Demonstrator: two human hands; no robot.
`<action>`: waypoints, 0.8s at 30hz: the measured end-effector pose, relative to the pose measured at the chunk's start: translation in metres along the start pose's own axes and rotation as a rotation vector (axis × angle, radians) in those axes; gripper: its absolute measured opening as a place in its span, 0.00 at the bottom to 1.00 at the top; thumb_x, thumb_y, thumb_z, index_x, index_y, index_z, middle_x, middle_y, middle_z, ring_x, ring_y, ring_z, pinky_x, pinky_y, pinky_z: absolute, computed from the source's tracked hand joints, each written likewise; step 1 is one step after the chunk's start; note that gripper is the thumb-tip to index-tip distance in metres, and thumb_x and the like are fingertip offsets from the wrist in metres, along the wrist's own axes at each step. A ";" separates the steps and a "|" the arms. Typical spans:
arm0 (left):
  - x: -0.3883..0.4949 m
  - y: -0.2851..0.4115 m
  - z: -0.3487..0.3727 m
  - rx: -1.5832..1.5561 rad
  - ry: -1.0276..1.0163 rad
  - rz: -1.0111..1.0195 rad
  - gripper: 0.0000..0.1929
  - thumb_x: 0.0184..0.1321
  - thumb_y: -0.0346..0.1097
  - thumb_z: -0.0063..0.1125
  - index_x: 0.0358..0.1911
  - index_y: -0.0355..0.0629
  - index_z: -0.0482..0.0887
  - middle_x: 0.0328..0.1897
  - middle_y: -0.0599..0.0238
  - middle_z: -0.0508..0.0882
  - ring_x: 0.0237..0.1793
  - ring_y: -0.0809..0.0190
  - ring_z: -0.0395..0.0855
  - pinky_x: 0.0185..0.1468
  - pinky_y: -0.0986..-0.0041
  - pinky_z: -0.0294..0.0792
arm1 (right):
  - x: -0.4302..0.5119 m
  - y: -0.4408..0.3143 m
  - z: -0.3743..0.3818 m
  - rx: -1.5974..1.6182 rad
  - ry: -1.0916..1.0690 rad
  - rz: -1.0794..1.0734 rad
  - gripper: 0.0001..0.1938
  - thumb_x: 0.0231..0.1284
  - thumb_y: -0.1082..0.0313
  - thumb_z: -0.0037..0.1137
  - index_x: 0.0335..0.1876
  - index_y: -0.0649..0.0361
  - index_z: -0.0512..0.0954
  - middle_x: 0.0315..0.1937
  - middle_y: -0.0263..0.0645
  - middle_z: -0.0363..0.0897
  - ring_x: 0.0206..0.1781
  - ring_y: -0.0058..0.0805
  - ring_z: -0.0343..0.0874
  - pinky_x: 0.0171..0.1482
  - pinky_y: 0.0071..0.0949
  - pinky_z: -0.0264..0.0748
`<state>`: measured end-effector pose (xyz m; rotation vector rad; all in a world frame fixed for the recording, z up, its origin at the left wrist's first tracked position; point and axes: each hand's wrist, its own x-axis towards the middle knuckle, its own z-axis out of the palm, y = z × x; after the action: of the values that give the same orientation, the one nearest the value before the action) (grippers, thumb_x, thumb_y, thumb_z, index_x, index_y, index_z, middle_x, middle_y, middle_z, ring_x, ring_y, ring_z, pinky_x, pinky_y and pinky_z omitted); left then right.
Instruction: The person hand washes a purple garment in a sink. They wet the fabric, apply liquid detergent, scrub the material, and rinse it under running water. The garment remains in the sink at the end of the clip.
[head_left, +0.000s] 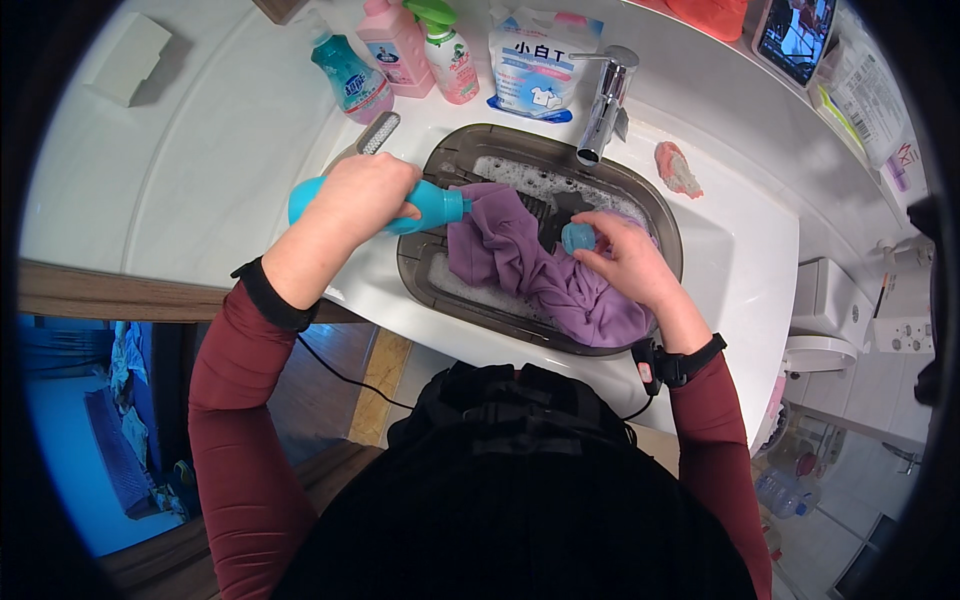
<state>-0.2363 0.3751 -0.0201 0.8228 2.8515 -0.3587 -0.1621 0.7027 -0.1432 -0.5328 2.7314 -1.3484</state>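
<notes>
My left hand (367, 195) grips a turquoise plastic bottle (439, 206), tipped sideways with its uncapped neck pointing right over purple cloth. Between the fingertips of my right hand (619, 251) is a translucent blue cap (578, 238). Below both hands, the wet, crumpled purple cloth (502, 232) lies in a dark translucent plastic basin (667, 217) with ridges and sudsy water. Whether liquid is leaving the bottle cannot be told.
Behind the basin stand a chrome faucet (604, 105), a detergent pouch (540, 67), a green-topped spray bottle (454, 64), a pink bottle (397, 52) and a pump bottle (352, 79). A brush (379, 133) lies left; a pink-and-grey piece (677, 169) lies right.
</notes>
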 end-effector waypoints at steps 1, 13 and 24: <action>0.001 0.000 0.000 -0.001 -0.002 0.002 0.17 0.48 0.44 0.73 0.37 0.44 0.85 0.30 0.55 0.86 0.38 0.46 0.86 0.41 0.55 0.76 | 0.000 0.000 0.000 0.002 -0.001 0.002 0.22 0.56 0.67 0.68 0.57 0.58 0.77 0.39 0.44 0.81 0.36 0.38 0.81 0.42 0.34 0.78; 0.008 -0.007 0.000 -0.058 0.125 -0.077 0.18 0.50 0.49 0.72 0.34 0.43 0.85 0.32 0.54 0.87 0.39 0.46 0.87 0.42 0.55 0.77 | -0.001 0.002 0.000 0.001 0.005 -0.002 0.22 0.56 0.67 0.68 0.57 0.57 0.77 0.36 0.44 0.80 0.35 0.38 0.80 0.40 0.35 0.77; -0.014 -0.020 0.008 -0.164 0.049 -0.093 0.20 0.49 0.48 0.74 0.39 0.40 0.87 0.36 0.49 0.87 0.40 0.41 0.85 0.43 0.53 0.75 | -0.003 0.003 0.002 -0.004 -0.010 -0.004 0.22 0.56 0.67 0.68 0.57 0.57 0.77 0.37 0.44 0.81 0.35 0.38 0.80 0.41 0.34 0.77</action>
<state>-0.2350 0.3500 -0.0211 0.6792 2.9232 -0.1142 -0.1601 0.7040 -0.1469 -0.5438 2.7273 -1.3378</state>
